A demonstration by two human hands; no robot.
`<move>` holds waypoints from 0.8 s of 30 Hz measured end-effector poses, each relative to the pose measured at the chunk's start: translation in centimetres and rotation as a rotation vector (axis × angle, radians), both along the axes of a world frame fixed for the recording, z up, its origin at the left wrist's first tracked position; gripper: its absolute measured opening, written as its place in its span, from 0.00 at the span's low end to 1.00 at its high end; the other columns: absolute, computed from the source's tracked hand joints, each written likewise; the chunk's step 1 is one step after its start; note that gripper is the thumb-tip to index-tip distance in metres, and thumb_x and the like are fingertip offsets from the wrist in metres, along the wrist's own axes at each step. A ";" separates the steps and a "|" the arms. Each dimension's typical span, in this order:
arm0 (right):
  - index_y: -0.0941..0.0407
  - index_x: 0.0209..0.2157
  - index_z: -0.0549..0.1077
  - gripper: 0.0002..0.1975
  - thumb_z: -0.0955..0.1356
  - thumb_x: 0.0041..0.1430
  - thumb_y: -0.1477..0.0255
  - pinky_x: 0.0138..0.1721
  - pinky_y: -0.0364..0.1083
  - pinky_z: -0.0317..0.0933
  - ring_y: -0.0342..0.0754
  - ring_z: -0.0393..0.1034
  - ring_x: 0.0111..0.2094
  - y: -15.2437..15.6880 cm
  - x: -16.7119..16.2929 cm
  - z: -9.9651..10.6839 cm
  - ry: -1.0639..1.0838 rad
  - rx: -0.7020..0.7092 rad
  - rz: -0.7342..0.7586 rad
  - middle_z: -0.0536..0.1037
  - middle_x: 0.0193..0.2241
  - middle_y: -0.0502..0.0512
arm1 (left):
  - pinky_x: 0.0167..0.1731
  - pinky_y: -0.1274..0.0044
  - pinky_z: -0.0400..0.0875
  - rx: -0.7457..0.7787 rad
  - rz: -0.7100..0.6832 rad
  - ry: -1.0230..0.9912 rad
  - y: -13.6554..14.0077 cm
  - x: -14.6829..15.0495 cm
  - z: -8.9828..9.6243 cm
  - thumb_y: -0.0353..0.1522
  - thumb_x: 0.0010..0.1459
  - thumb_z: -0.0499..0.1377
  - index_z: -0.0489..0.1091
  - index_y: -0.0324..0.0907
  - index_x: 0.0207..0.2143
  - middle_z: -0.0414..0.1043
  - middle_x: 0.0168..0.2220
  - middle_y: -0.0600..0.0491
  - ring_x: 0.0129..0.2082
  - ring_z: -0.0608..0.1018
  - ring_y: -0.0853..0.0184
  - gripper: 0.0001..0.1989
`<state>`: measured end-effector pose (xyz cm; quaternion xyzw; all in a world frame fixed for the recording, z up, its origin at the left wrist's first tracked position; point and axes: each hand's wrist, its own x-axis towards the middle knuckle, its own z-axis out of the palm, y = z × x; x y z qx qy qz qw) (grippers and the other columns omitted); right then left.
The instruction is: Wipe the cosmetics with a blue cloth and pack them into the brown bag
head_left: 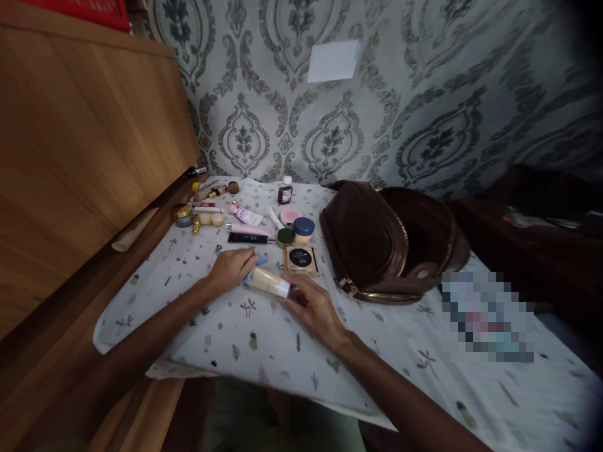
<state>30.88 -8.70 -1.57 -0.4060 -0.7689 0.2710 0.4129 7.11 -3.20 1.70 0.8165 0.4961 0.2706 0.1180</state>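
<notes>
A pale yellow tube point(267, 282) with a white cap is held low over the cloth between my two hands. My left hand point(232, 270) is closed at its left, blue-edged end, and a small light-blue piece point(262, 258) sticks out beside those fingers; whether it belongs to the tube I cannot tell. At the capped end, my right hand point(313, 304) grips with thumb and fingers. Just beyond the tube lies a beige square box with a dark round label point(300, 257). A black tube point(247, 238) and a pink tube point(250, 230) lie past my left hand.
An unzipped brown leather bag point(367, 238) stands on the right of the patterned cloth point(211, 339). Several jars, including a blue-lidded one point(304, 227), a small dark-red bottle point(285, 191) and other cosmetics are at the back. A wooden cabinet point(89, 138) borders the left.
</notes>
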 end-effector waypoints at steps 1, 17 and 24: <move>0.53 0.52 0.74 0.17 0.70 0.61 0.70 0.38 0.48 0.71 0.50 0.75 0.38 0.0 0.0 0.1 0.003 0.009 0.002 0.78 0.46 0.58 | 0.29 0.77 0.58 -0.034 0.019 -0.078 0.2 0.1 -0.1 0.41 0.66 0.48 0.60 0.43 0.23 0.62 0.21 0.57 0.24 0.67 0.68 0.19; 0.57 0.46 0.75 0.18 0.67 0.61 0.59 0.27 0.44 0.63 0.45 0.67 0.25 -0.4 -0.9 1.5 0.161 -0.237 -0.069 0.73 0.27 0.50 | 0.36 0.75 0.65 0.166 0.236 -0.220 -2.0 0.7 0.9 0.38 0.69 0.46 0.68 0.42 0.43 0.71 0.32 0.54 0.32 0.72 0.66 0.15; 0.56 0.38 0.73 0.11 0.67 0.54 0.66 0.29 0.45 0.63 0.47 0.68 0.25 0.0 -0.7 1.5 0.214 -0.267 -0.022 0.74 0.26 0.50 | 0.50 0.64 0.64 0.453 -0.240 0.441 -5.8 4.6 0.0 0.38 0.67 0.53 0.61 0.36 0.59 0.71 0.50 0.41 0.51 0.72 0.55 0.22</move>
